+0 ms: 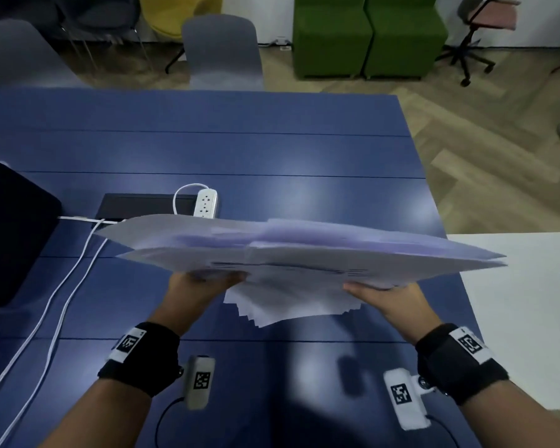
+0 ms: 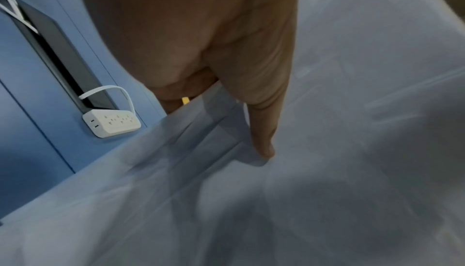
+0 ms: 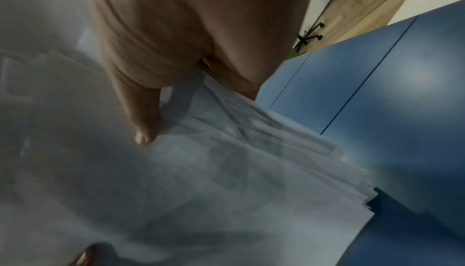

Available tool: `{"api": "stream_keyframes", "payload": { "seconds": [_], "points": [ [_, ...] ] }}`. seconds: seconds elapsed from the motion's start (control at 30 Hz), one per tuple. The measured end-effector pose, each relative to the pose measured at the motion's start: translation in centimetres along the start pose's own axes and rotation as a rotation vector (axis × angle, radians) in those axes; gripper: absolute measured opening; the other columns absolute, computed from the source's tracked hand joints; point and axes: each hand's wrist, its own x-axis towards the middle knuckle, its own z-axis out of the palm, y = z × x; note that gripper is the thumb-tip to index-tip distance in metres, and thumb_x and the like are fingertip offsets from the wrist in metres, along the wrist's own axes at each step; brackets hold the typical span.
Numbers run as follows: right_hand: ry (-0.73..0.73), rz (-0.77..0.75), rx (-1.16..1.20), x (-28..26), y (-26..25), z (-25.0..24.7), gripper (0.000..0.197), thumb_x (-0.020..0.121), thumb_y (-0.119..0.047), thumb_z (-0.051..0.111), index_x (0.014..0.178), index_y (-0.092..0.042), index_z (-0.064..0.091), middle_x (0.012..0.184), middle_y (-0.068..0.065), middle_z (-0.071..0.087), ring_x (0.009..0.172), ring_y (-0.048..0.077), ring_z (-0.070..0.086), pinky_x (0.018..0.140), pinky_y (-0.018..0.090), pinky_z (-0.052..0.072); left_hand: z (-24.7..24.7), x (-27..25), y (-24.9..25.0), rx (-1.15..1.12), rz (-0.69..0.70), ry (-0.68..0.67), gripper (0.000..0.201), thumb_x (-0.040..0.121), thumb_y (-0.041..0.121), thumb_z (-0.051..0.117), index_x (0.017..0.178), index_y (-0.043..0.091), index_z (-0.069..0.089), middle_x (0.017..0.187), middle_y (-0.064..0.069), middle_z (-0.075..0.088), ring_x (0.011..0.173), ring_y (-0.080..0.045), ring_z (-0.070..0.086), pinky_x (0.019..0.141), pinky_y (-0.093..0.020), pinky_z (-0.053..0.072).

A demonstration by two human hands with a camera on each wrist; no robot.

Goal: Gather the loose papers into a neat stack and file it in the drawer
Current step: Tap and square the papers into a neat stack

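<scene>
My left hand (image 1: pixel 204 287) and right hand (image 1: pixel 390 297) pinch the uneven paper stack (image 1: pixel 298 253); tap its near edge square on the table (image 1: pixel 272 150).

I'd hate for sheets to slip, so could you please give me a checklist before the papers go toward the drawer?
1. Left hand grips the papers: ok.
2. Right hand grips the papers: ok.
3. Edges squared: not ok, the sheets are fanned and corners stick out.
4. Papers lifted off the table: ok.
5. Papers above the power strip and its cable: ok.
6. Drawer open: cannot tell, none in view.
</scene>
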Motion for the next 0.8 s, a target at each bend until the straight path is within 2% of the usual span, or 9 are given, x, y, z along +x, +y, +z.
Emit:
{"api": "stream_keyframes", "payload": {
  "seconds": [0.1,0.17,0.23,0.3,0.43,0.5,0.57,0.67,0.8],
  "points": [
    [-0.067,0.021,-0.079,0.5,-0.4,0.2,0.024,0.084,-0.008,0.085,0.1,-0.025,0.085,0.102,-0.016,0.081,0.102,-0.002,0.073,0.099,0.022,0.055,0.6,0.2,0.8,0.008,-0.026,-0.025,0.011,0.083,0.01,0.089,0.092,0.012,0.082,0.092,-0.004,0.081,0.081,0.007,0.075,0.078,-0.029,0.062],
    [-0.038,0.115,-0.065,0.9,-0.7,-0.1,0.009,0.085,-0.016,0.085,0.085,-0.025,0.085,0.069,-0.023,0.076,0.066,-0.015,0.065,0.07,0.007,0.054,0.7,0.6,1.0,-0.008,-0.016,-0.042,0.013,0.083,0.006,0.087,0.094,0.009,0.08,0.092,-0.001,0.082,0.083,0.004,0.077,0.063,-0.02,0.055],
    [0.02,0.138,-0.026,1.1,-0.7,-0.2,0.018,0.086,-0.018,0.085,0.087,-0.001,0.079,0.039,-0.02,0.049,0.039,-0.004,0.049,0.047,0.008,0.04,0.6,1.1,0.7,-0.047,0.006,-0.051,0.025,0.082,0.003,0.088,0.106,0.003,0.081,0.1,-0.002,0.085,0.1,-0.016,0.08,0.075,-0.017,0.06],
    [0.041,0.168,-0.041,1.4,-0.6,0.1,0.055,0.078,-0.039,0.09,0.087,0.012,0.071,0.047,-0.014,0.04,0.04,0.002,0.036,0.047,0.014,0.035,0.9,1.2,1.0,-0.064,0.022,-0.044,0.031,0.082,0.0,0.088,0.112,0.0,0.079,0.106,-0.006,0.084,0.103,-0.022,0.08,0.083,-0.024,0.064],
    [0.134,0.254,-0.068,1.5,-0.5,0.4,0.042,0.084,-0.032,0.086,0.056,-0.008,0.068,0.036,-0.016,0.024,0.032,0.007,0.026,0.041,0.015,0.03,2.0,0.5,1.9,-0.088,0.112,-0.002,0.03,0.084,-0.001,0.085,0.112,-0.004,0.076,0.105,-0.011,0.083,0.1,-0.022,0.08,0.088,-0.034,0.066],
    [0.072,0.163,-0.114,0.6,-1.7,-0.2,0.027,0.089,-0.025,0.082,0.063,-0.031,0.081,0.035,-0.014,0.027,0.035,0.007,0.031,0.051,0.018,0.035,1.6,0.1,2.7,-0.122,0.153,0.003,0.03,0.082,0.0,0.086,0.111,0.0,0.078,0.106,-0.009,0.084,0.101,-0.021,0.08,0.086,-0.03,0.065],
    [0.019,0.026,-0.08,0.0,-2.6,-1.7,0.028,0.087,-0.019,0.081,0.073,-0.043,0.082,0.044,-0.019,0.055,0.047,-0.006,0.054,0.063,0.012,0.043,0.0,-0.2,3.9,-0.1,0.183,-0.075,0.033,0.078,0.003,0.088,0.111,0.008,0.081,0.109,-0.001,0.084,0.104,-0.013,0.079,0.089,-0.026,0.063],
    [-0.175,-0.019,-0.065,0.1,-2.2,-3.6,0.027,0.08,-0.025,0.083,0.106,-0.024,0.081,0.093,-0.021,0.081,0.099,-0.004,0.074,0.08,0.006,0.051,-1.7,0.5,4.2,0.028,0.12,-0.279,0.036,0.076,0.01,0.089,0.111,0.017,0.082,0.111,0.005,0.083,0.106,-0.008,0.077,0.09,-0.025,0.061],
    [-0.133,0.028,-0.075,0.3,0.7,-2.0,0.036,0.074,-0.019,0.088,0.11,-0.013,0.08,0.108,-0.008,0.082,0.111,0.01,0.074,0.092,0.015,0.055,-0.1,1.7,0.7,0.063,0.076,-0.234,0.04,0.08,0.002,0.09,0.115,0.018,0.078,0.111,0.004,0.083,0.105,-0.01,0.077,0.089,-0.031,0.062]
  ]
}}
